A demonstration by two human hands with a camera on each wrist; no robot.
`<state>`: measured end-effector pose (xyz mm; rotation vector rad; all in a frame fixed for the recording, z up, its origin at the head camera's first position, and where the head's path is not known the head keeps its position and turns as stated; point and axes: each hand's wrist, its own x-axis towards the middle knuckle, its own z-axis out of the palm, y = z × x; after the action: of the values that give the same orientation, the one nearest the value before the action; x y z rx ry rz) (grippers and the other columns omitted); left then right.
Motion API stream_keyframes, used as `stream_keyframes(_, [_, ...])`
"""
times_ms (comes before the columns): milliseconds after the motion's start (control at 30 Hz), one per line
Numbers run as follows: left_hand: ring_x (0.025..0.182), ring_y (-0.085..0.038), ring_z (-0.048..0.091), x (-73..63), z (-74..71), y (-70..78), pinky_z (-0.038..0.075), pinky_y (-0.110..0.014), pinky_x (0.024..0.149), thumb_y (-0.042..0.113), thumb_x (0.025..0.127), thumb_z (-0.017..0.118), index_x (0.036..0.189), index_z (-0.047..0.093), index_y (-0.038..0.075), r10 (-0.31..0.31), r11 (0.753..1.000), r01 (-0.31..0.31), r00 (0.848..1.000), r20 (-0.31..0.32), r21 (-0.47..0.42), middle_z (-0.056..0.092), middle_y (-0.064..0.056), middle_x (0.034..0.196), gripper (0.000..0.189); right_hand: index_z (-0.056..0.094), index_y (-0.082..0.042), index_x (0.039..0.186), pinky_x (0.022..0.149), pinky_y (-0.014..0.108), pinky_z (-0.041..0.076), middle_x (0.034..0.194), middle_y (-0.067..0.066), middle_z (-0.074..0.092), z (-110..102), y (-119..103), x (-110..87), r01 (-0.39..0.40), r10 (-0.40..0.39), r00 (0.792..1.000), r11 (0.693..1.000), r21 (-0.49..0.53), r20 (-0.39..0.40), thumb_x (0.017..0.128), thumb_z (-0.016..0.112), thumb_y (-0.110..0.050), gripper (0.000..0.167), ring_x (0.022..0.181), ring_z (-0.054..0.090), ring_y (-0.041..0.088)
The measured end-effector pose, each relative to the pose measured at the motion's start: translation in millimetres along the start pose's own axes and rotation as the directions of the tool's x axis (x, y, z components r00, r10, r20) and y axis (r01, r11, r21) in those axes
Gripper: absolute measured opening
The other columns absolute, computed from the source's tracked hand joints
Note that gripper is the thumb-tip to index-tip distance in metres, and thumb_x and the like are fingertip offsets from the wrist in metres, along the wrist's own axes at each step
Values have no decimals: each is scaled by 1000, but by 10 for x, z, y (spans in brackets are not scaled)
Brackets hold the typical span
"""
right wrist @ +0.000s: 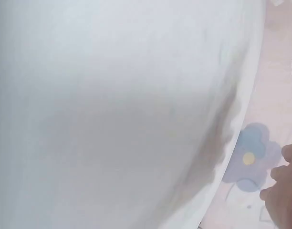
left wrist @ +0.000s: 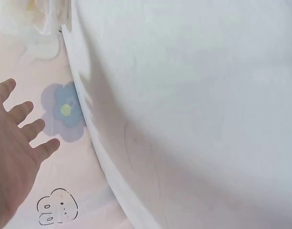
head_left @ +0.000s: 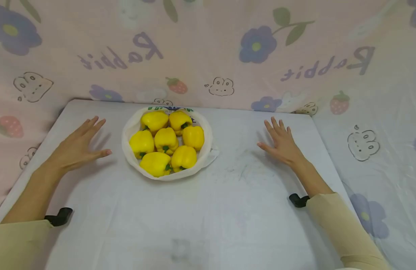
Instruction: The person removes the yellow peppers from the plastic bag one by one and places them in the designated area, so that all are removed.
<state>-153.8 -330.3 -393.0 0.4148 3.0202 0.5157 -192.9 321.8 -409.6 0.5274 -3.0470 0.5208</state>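
Several yellow bell peppers [head_left: 166, 139] with green stems sit inside a white plastic bag [head_left: 127, 159] whose rim is rolled open into a round shape. My left hand [head_left: 78, 144] is held to the left of the bag, fingers spread and apart from it. On the other side, my right hand [head_left: 280, 142] hovers over the table with its fingers spread, farther from the bag. Both hands hold nothing. The left wrist view shows the left hand [left wrist: 15, 152] at its left edge; in the right wrist view, part of the right hand [right wrist: 284, 191] shows at the right edge.
The peppers' bag stands on a white-covered table [head_left: 208, 213], toward its back edge. Behind and beside the table hangs a pink curtain [head_left: 208, 48] with flowers, rabbits and strawberries. A black wrist mount [head_left: 61, 216] juts out by the left sleeve, another black mount [head_left: 298, 200] by the right.
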Motion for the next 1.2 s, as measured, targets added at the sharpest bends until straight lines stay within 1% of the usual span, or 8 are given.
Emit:
stream_keyframes(100, [149,-42,8,29,12,42,19,-76,103,51,85,73,161,6,24,-1,999,1,1000,13,-45,2,-10,167,105,12,-17,161,115,65,1,166,13,1,23,-60,42,35,-35,999,999,22,-17,95,56,-58,89,151,-8,32])
stream_keyframes(267, [146,-47,14,75,25,105,19,-75,104,47,85,75,161,8,24,3,994,0,1000,30,-108,5,-12,166,104,16,-21,161,118,58,4,166,2,1,29,-172,109,95,-92,995,992,86,-47,94,60,-54,86,152,-5,24])
stream_keyframes(367, [146,-48,16,91,19,148,18,-73,106,47,85,76,161,8,24,-3,992,7,1000,31,-126,8,-14,166,105,18,-24,160,118,58,9,166,-2,3,32,-250,147,119,-113,992,983,137,-55,93,63,-51,85,152,0,23])
stream_keyframes(500, [143,-50,22,102,10,200,21,-71,107,44,84,77,161,11,26,0,982,6,999,34,-191,12,-15,165,103,22,-25,160,115,62,19,166,-2,11,36,-371,173,161,-148,985,971,178,-84,92,68,-46,85,152,9,24])
stream_keyframes(733, [129,-57,39,106,32,280,33,-72,98,42,84,79,160,17,31,-27,957,40,998,50,-287,28,-21,159,99,31,-24,157,115,54,27,163,0,25,85,-546,263,248,-211,964,934,259,-163,89,76,-36,83,148,25,22])
stream_keyframes(900, [129,-54,42,120,47,339,37,-70,98,38,84,80,158,25,33,-18,933,36,998,53,-357,36,-20,156,93,38,-22,154,114,46,32,158,-3,35,161,-637,359,295,-228,947,897,330,-225,86,80,-28,80,143,35,20])
stream_keyframes(1033, [130,-52,43,137,53,386,36,-70,99,35,87,77,158,27,35,-10,911,35,998,63,-410,38,-19,155,86,47,-16,149,109,39,39,151,0,47,204,-728,433,361,-270,925,841,402,-267,82,83,-16,76,137,44,21])
stream_keyframes(1200, [133,-49,41,168,42,438,35,-69,101,32,91,74,156,31,34,4,887,30,997,73,-461,32,-14,159,78,54,-7,142,103,41,46,141,10,56,187,-924,510,423,-323,904,772,475,-281,78,84,-4,70,127,54,28])
